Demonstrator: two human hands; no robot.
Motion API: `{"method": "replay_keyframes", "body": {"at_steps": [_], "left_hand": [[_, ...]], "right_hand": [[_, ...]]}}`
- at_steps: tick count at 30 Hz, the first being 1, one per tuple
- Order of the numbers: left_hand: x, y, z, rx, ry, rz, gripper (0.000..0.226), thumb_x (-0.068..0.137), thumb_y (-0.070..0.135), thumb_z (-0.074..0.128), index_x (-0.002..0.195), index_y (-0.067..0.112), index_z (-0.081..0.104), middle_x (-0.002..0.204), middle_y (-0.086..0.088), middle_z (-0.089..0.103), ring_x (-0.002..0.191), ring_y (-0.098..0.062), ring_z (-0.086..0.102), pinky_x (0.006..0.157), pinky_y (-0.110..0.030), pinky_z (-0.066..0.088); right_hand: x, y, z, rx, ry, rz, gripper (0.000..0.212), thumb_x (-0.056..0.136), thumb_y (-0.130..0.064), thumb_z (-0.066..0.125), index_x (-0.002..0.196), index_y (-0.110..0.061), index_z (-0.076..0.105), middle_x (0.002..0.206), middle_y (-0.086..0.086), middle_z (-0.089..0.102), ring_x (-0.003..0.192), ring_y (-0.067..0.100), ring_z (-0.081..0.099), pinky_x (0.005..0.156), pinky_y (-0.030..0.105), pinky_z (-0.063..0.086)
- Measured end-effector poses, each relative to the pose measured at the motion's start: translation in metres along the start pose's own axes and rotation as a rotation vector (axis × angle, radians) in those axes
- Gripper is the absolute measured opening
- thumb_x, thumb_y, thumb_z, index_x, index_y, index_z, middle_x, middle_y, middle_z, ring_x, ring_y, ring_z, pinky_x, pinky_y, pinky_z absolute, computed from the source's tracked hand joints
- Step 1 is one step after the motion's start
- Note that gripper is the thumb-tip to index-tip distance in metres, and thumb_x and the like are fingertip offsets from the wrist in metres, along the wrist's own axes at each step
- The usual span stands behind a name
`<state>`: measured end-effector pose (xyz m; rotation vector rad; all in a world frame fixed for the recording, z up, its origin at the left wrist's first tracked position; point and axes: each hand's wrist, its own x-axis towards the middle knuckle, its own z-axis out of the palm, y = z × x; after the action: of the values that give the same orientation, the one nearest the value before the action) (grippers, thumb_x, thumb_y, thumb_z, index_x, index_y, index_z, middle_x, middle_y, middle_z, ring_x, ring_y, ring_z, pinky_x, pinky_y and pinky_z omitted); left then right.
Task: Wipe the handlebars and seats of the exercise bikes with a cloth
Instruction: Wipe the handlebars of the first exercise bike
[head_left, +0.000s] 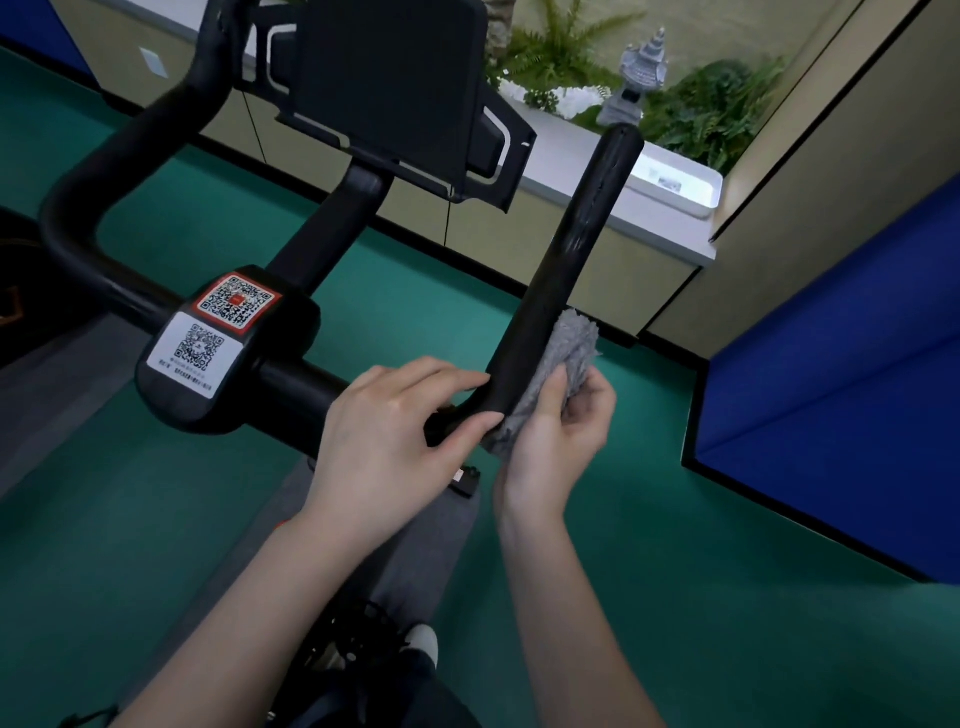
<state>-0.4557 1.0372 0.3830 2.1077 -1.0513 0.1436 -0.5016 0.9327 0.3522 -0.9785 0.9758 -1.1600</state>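
Two grips: left hand (384, 431) fingers round the handlebar (582, 249), right hand (550, 441) fingers round cloth (571, 348).

The cloth (556, 379) is held by the right hand (556, 441) against the right side of the handlebar (571, 270). The bend just left is gripped by the left hand (384, 431). The screen (395, 83) is mounted behind.
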Motion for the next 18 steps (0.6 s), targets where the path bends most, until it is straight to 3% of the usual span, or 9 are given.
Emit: {"method": "replay_keyframes", "body": {"at_steps": [5,13,16,18], "left_hand": [[-0.001,0.0,0.001,-0.005,0.017,0.0,0.025,0.083,0.047,0.064,0.099,0.03,0.071,0.09,0.017,0.065,0.073,-0.008,0.062,0.072,-0.025,0.043],[0.0,-0.002,0.001,0.004,0.021,0.016,0.024,0.083,0.044,0.065,0.101,0.029,0.071,0.09,0.016,0.066,0.071,-0.011,0.062,0.071,-0.031,0.046],[0.0,-0.003,0.002,0.003,0.013,0.019,0.025,0.084,0.046,0.062,0.103,0.03,0.07,0.092,0.015,0.066,0.071,-0.012,0.062,0.07,-0.032,0.047],[0.0,-0.004,0.002,-0.002,0.01,0.022,0.026,0.084,0.045,0.062,0.103,0.03,0.069,0.092,0.015,0.066,0.072,-0.013,0.063,0.07,-0.032,0.048]], "right_hand": [[-0.019,0.002,-0.011,0.104,-0.053,0.252,0.015,0.096,-0.003,0.05,0.094,-0.017,0.055,0.099,0.01,0.065,0.095,0.026,0.06,0.097,0.049,0.045],[-0.013,-0.005,-0.001,0.269,-0.141,0.527,0.012,0.095,0.0,0.049,0.092,-0.011,0.054,0.093,0.017,0.061,0.076,0.023,0.06,0.071,0.034,0.05],[-0.025,-0.002,-0.01,0.283,-0.229,0.584,0.015,0.096,0.001,0.045,0.106,-0.003,0.053,0.091,0.018,0.063,0.072,0.022,0.062,0.065,0.031,0.053],[-0.027,-0.004,-0.011,0.295,-0.258,0.617,0.022,0.095,0.003,0.043,0.114,-0.003,0.052,0.078,0.013,0.067,0.062,0.018,0.065,0.057,0.025,0.055]]}}
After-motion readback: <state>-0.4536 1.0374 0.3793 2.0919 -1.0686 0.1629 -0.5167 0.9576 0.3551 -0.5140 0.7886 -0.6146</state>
